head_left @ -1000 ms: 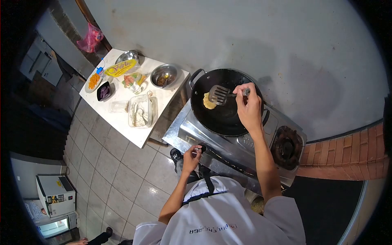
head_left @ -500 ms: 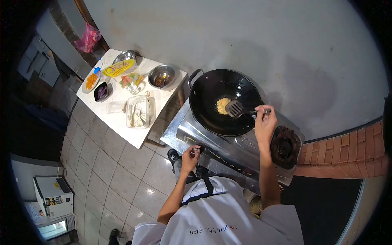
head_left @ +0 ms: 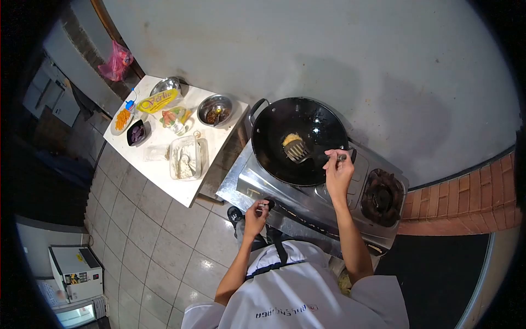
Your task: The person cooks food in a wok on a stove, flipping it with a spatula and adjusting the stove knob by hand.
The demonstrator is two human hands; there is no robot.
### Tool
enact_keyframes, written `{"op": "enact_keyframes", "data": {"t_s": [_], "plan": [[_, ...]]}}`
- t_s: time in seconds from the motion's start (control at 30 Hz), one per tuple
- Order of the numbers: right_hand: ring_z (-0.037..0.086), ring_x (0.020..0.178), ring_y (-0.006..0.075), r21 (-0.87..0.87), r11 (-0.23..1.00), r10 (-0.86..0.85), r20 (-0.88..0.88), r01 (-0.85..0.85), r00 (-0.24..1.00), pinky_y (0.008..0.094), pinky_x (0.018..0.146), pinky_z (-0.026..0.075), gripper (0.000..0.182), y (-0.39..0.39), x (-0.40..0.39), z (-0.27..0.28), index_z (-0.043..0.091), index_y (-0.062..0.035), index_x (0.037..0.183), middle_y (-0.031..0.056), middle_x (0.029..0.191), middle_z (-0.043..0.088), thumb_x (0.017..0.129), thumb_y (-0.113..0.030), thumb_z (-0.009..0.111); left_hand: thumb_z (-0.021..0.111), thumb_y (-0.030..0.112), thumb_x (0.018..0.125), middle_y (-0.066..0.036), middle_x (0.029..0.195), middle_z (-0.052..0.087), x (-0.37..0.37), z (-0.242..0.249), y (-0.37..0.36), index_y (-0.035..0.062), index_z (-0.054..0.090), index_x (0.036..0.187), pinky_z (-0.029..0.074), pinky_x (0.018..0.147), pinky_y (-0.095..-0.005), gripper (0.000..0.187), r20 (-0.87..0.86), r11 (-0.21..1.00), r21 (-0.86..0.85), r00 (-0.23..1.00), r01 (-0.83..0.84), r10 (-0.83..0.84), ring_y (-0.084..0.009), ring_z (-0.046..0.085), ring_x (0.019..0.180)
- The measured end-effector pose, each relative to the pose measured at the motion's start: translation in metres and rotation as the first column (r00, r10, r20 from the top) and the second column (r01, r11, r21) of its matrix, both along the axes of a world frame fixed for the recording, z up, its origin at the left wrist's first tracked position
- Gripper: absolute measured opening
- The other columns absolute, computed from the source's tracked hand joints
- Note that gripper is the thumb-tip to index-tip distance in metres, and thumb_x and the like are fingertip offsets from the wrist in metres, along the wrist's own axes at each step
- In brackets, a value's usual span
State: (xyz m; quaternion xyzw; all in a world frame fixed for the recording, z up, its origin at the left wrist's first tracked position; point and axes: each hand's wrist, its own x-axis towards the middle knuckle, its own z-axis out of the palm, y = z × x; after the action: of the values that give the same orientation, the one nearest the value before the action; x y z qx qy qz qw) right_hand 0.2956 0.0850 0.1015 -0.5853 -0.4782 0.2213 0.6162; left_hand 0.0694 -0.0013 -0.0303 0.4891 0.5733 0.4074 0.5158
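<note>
A black wok (head_left: 274, 164) stands on the left burner of the steel gas stove (head_left: 257, 178). My right hand (head_left: 339, 171) is closed round the handle of a slotted spatula (head_left: 297, 152) over the wok's right rim. The spatula head lies low in the wok, overlapping the near side of a small yellow piece of food (head_left: 290, 139). At the stove's front panel, the fingers of my left hand (head_left: 255, 217) pinch a black control knob (head_left: 269, 203).
A bare burner (head_left: 381, 197) lies right of the wok. On the left, a white table (head_left: 148, 178) carries a metal bowl (head_left: 214, 111) with dark contents, a plastic container (head_left: 185, 159) of white powder, a yellow packet (head_left: 158, 101) and a plate of orange pieces (head_left: 121, 120).
My right hand has moved left, sliding the spatula toward the yellow piece, which now sits farther left and partly covered. My left hand stays at the knob.
</note>
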Motion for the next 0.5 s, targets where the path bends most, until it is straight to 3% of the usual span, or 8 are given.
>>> {"op": "enact_keyframes", "data": {"t_s": [0.13,0.2,0.43,0.5], "plan": [[0.056,0.053,0.0100,-0.026,1.000,0.005,0.046,-0.004,0.999,0.0225,0.049,0.041,0.010,-0.0001,-0.0014,-0.0013,0.055,0.0012,0.090,0.0057,0.073,0.061,0.092,-0.008,0.050,0.057,0.009,0.087,-0.005,0.073,0.061,0.0006,0.0030,0.0005,0.0038,0.060,0.104,0.046,0.058,-0.0241,0.018,-0.002,1.000,-0.007,1.000,-0.002,0.002,-0.0097,0.059,0.065],[0.047,0.054,0.0053,-0.029,0.999,0.042,0.036,-0.041,0.998,0.0197,0.048,0.038,0.009,-0.0007,-0.0012,-0.0037,0.050,0.0027,0.090,0.0065,0.082,0.060,0.093,-0.005,0.048,0.057,0.009,0.087,-0.005,0.073,0.061,0.0007,0.0024,-0.0001,0.0039,0.060,0.104,0.046,0.059,-0.0243,0.018,0.008,1.000,-0.017,1.000,-0.004,0.004,-0.0096,0.058,0.065],[0.046,0.054,0.0047,-0.047,0.998,0.043,0.090,-0.039,0.995,0.0202,0.048,0.037,0.008,-0.0014,-0.0024,-0.0067,0.051,0.0019,0.090,0.0046,0.081,0.059,0.093,-0.005,0.048,0.057,0.007,0.087,-0.002,0.066,0.057,0.0023,-0.0029,0.0005,0.0026,0.061,0.100,0.045,0.054,-0.0212,0.014,-0.050,0.997,0.068,0.998,-0.025,0.028,-0.0064,0.056,0.059],[0.051,0.056,0.0089,-0.029,1.000,0.013,0.094,-0.010,0.995,0.0247,0.050,0.039,0.009,-0.0008,-0.0036,-0.0061,0.053,0.0013,0.090,0.0071,0.076,0.061,0.091,-0.007,0.051,0.057,0.007,0.087,-0.002,0.066,0.057,0.0018,-0.0042,0.0006,0.0024,0.061,0.100,0.045,0.054,-0.0213,0.014,-0.057,0.997,0.075,0.998,-0.024,0.029,-0.0066,0.057,0.060]]}}
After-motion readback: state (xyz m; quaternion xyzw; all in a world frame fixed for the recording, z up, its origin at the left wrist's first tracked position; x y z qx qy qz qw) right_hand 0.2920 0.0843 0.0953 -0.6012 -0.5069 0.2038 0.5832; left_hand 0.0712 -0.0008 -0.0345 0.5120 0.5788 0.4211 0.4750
